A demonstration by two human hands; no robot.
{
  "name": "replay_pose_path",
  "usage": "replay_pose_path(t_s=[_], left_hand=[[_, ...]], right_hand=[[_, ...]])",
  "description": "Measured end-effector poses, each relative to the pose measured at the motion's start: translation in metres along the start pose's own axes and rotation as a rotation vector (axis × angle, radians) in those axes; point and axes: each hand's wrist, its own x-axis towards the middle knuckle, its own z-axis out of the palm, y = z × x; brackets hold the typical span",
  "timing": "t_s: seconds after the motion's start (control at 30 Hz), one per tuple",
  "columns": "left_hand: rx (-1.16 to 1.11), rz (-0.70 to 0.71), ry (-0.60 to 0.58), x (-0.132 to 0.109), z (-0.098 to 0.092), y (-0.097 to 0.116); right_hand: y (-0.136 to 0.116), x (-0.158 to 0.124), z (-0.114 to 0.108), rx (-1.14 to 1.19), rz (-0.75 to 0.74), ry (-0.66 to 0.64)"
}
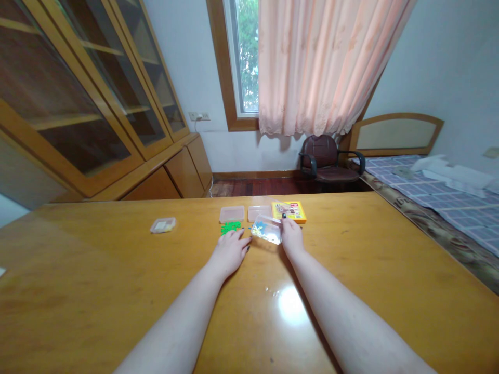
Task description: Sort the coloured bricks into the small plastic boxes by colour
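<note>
My right hand (292, 236) grips the right end of a clear plastic box (267, 229), which is tilted above the table. Small blue and yellowish pieces show in the box. My left hand (231, 251) rests on the table with its fingers apart, just left of the box. Right at its fingertips lies a pile of small green pieces (230, 227); the fingers cover part of the pile. Behind the pile is a shallow clear tray (232, 214), and beside that another clear tray (259, 212), partly hidden by the box.
A yellow box (290, 210) lies behind my right hand. Off to the left stands a small clear container (162, 225) with pale pieces in it. The wooden table (117, 291) ends at a far edge, beyond which are a chair (323, 158) and a bed (448, 192).
</note>
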Motion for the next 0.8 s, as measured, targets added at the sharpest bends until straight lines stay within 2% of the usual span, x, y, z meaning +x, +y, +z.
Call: replay_pose_path(t_s=[0.13,0.27,0.43,0.6,0.8], left_hand=[[0.007,0.005,-0.006,-0.002,-0.011,-0.003],[0.032,-0.101,-0.005,-0.002,-0.015,-0.005],[0.057,-0.217,-0.026,0.001,-0.003,-0.002],[0.096,-0.199,-0.048,0.008,0.009,0.009],[0.106,-0.212,-0.052,0.015,0.014,0.016]], right_hand=[[0.001,0.000,-0.001,-0.006,-0.012,0.005],[0.003,0.001,-0.001,-0.007,-0.018,0.019],[0.005,0.001,-0.001,-0.012,-0.013,0.019],[0.007,0.002,-0.001,-0.014,-0.018,0.000],[0.010,0.002,-0.002,-0.023,-0.015,-0.008]])
